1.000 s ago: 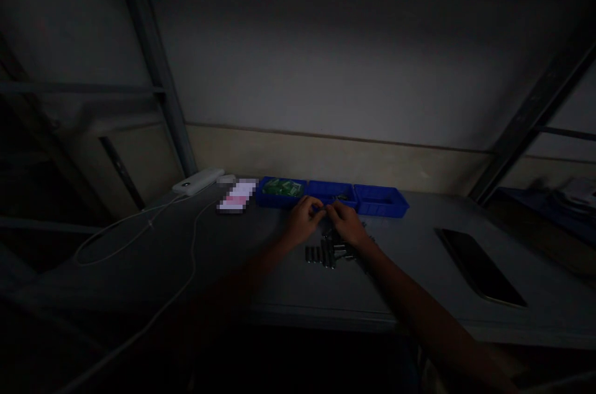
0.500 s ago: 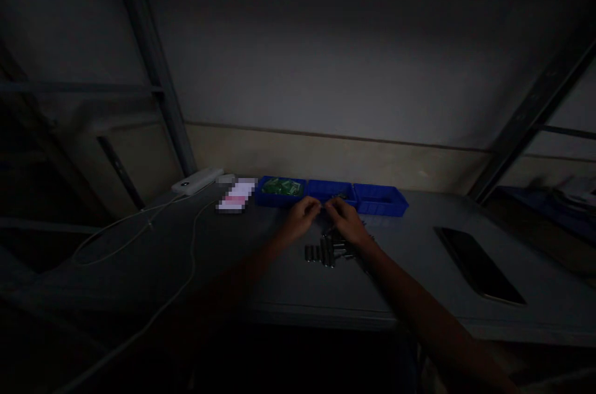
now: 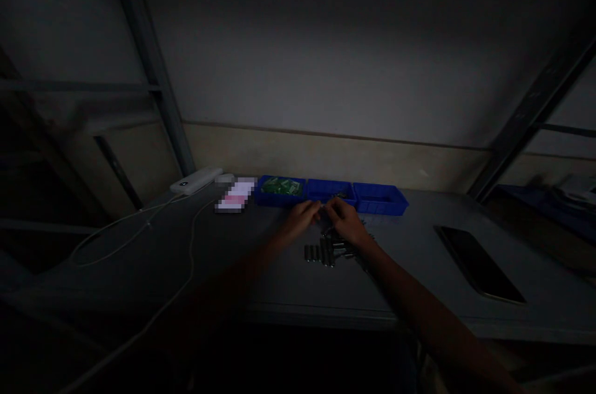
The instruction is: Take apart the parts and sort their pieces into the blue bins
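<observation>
My left hand (image 3: 302, 218) and my right hand (image 3: 345, 220) meet fingertip to fingertip just in front of the middle blue bin (image 3: 321, 188). Both are closed in a pinch, and whatever lies between the fingers is too small and dark to make out. Below and partly under my right hand is a pile of shiny metal cylinders (image 3: 342, 247). To its left, several cylinders (image 3: 319, 254) stand lined up side by side. Small dark metal parts (image 3: 339, 195) lie in the middle bin.
A left blue bin (image 3: 279, 200) holds green packets (image 3: 282, 185); a right blue bin (image 3: 380, 206) adjoins the middle one. At left are a lit phone (image 3: 236, 195), a white power bank (image 3: 196, 180) and a cable (image 3: 192, 245). A dark tablet (image 3: 479, 264) lies at right.
My left fingers have curled over further and that hand has shifted slightly down. My right hand stays in nearly the same spot. The bins and cylinders look the same.
</observation>
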The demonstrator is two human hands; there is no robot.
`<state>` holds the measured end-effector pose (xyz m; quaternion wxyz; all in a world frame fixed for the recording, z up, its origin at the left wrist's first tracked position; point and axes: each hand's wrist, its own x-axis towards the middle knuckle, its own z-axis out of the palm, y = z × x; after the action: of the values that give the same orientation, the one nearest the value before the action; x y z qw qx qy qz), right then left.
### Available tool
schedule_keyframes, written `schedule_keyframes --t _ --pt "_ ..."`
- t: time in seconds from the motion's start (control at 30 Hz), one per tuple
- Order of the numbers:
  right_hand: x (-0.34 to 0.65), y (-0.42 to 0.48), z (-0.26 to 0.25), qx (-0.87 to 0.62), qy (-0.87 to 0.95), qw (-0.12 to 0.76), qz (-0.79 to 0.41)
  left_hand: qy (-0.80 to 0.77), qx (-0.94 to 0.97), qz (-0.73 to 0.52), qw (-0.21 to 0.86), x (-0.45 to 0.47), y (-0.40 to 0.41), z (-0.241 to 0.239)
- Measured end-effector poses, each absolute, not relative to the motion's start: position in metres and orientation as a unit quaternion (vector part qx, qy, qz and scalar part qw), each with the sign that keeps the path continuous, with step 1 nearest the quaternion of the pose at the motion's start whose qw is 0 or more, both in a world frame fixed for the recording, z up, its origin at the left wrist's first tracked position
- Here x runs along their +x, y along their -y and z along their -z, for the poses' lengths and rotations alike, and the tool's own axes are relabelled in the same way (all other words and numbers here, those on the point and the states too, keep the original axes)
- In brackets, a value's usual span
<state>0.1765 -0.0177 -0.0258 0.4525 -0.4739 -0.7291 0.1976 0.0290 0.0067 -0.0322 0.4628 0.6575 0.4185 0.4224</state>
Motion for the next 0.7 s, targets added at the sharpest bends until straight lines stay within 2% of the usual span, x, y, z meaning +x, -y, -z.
schedule_keyframes --t 0.37,0.7 --pt "0.1755 0.0212 0.0213 -0.491 0.726 0.443 -0.19 -0.4 0.668 -0.44 0.448 0.0276 -0.0066 0.0323" --pt "0.1776 0.0173 0.0255 -0.489 0.741 0.422 -0.183 -0.369 0.651 -0.459 0.478 0.028 -0.0084 0.0354"
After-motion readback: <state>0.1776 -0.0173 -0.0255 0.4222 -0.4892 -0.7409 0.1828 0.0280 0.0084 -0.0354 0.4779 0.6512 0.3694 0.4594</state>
